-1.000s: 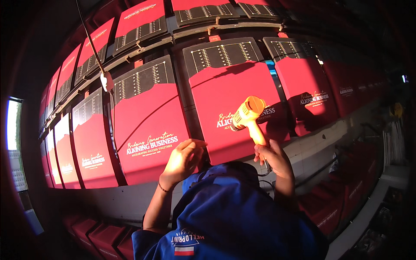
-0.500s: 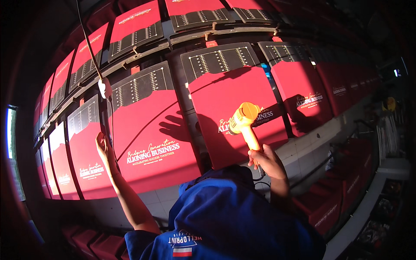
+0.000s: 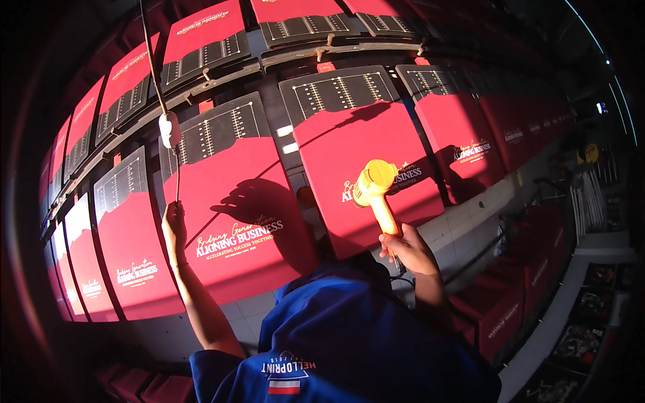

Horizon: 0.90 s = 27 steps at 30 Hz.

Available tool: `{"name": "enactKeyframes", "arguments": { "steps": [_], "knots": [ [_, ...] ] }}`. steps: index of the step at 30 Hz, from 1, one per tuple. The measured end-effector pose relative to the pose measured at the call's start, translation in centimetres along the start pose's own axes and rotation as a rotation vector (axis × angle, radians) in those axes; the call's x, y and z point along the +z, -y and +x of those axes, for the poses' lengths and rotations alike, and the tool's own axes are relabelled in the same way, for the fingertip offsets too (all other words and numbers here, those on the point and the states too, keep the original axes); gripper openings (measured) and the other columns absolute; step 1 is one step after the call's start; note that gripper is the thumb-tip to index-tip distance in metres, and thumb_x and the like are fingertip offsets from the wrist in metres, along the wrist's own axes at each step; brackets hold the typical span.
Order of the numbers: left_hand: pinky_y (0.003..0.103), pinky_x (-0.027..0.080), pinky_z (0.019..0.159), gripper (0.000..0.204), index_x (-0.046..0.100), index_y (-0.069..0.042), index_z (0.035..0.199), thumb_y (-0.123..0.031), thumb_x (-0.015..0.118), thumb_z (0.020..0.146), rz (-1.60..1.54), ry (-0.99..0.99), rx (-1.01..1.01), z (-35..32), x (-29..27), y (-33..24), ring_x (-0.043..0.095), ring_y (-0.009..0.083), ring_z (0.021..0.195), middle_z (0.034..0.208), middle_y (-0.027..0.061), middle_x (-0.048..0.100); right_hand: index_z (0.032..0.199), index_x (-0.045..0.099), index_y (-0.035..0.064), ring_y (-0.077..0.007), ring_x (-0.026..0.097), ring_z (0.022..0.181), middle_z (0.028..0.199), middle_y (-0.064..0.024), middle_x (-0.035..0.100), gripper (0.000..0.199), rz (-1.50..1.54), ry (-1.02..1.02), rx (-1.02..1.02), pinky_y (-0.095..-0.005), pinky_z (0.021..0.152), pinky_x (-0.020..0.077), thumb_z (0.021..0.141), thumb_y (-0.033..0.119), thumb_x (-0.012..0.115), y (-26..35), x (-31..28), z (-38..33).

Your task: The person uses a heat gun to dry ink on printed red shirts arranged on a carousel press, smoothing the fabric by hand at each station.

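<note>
My right hand is wrapped round the handle of a yellow heat gun, held over a red printed cloth stretched on a black, grid-marked board. The gun covers part of that cloth's print. My left hand is raised, its fingers closed at the lower end of a thin hanging cord. Just above them, a white fitting sits on this cord. Behind the left hand lies another red cloth with white and gold print, where the shadow of a hand falls.
Rows of similar boards dressed in red cloth run left and right, with a second row beyond a dark rail. Stacked red-covered blocks stand at lower right, beside a pale ledge. Pale tiled floor shows below the boards.
My left hand has moved up and closed on the cord, which has swung to the right. The heat gun stays over the same cloth, nearly still. The view has shifted slightly.
</note>
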<state>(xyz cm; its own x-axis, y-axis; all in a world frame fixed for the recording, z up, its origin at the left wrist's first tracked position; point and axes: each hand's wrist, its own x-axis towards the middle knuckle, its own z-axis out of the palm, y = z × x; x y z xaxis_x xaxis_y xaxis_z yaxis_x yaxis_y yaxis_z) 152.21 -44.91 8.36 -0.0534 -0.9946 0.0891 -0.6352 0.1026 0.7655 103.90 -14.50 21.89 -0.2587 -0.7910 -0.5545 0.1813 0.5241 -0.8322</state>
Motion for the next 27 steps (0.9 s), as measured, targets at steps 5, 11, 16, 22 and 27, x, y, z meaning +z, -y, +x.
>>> {"name": "enactKeyframes", "arguments": {
  "steps": [5, 11, 16, 22, 27],
  "knots": [
    [0.033, 0.038, 0.055, 0.028, 0.056, 0.001, 0.09, -0.025, 0.052, 0.1, 0.088, -0.118, -0.14, -4.7, -2.5, -0.5, 0.038, 0.0139, 0.06, 0.065, 0.0083, 0.045, 0.094, 0.055, 0.0024, -0.0117, 0.061, 0.063, 0.076, -0.0026, 0.058, 0.016, -0.008, -0.027, -0.023, -0.024, 0.05, 0.0461, 0.091, 0.015, 0.064, -0.5, -0.3, -0.2],
    [0.035, 0.039, 0.056, 0.031, 0.052, 0.003, 0.086, -0.024, 0.049, 0.101, 0.087, -0.311, -0.255, -15.2, -6.5, 5.0, 0.042, 0.0182, 0.059, 0.065, 0.014, 0.044, 0.092, 0.056, 0.0027, -0.0104, 0.062, 0.062, 0.073, -0.0023, 0.06, 0.019, 0.03, 0.049, -0.039, -0.0237, 0.049, 0.0459, 0.091, 0.019, 0.065, 0.5, -0.9, -0.7],
    [0.039, 0.04, 0.057, 0.028, 0.052, 0.003, 0.087, -0.021, 0.048, 0.101, 0.19, -0.415, -0.344, -22.9, -10.0, 3.8, 0.044, 0.0267, 0.058, 0.068, 0.0175, 0.052, 0.096, 0.056, 0.0045, -0.0123, 0.061, 0.065, 0.076, -0.0025, 0.059, 0.017, 0.031, 0.043, -0.009, -0.0243, 0.052, 0.0457, 0.091, 0.019, 0.063, -0.4, -1.5, -0.7],
    [0.048, 0.041, 0.068, 0.037, 0.056, 0.003, 0.088, -0.03, 0.046, 0.101, 0.747, -0.417, -0.391, -28.8, -19.8, 10.9, 0.055, 0.0397, 0.075, 0.079, 0.0213, 0.059, 0.096, 0.057, 0.004, -0.0125, 0.061, 0.064, 0.076, -0.003, 0.059, 0.018, 0.057, 0.146, -0.009, -0.025, 0.05, 0.046, 0.092, 0.02, 0.062, -2.0, 2.9, -1.0],
    [0.05, 0.046, 0.069, 0.045, 0.059, 0.002, 0.09, -0.04, 0.047, 0.098, 0.849, -0.532, -0.561, -27.8, -26.5, 14.9, 0.063, 0.0412, 0.079, 0.084, 0.0231, 0.066, 0.093, 0.057, 0.0022, -0.0109, 0.062, 0.062, 0.072, -0.0037, 0.06, 0.025, 0.114, 0.405, -0.017, -0.0237, 0.048, 0.047, 0.092, 0.026, 0.063, -0.7, 9.5, 0.1]
  ]
}}
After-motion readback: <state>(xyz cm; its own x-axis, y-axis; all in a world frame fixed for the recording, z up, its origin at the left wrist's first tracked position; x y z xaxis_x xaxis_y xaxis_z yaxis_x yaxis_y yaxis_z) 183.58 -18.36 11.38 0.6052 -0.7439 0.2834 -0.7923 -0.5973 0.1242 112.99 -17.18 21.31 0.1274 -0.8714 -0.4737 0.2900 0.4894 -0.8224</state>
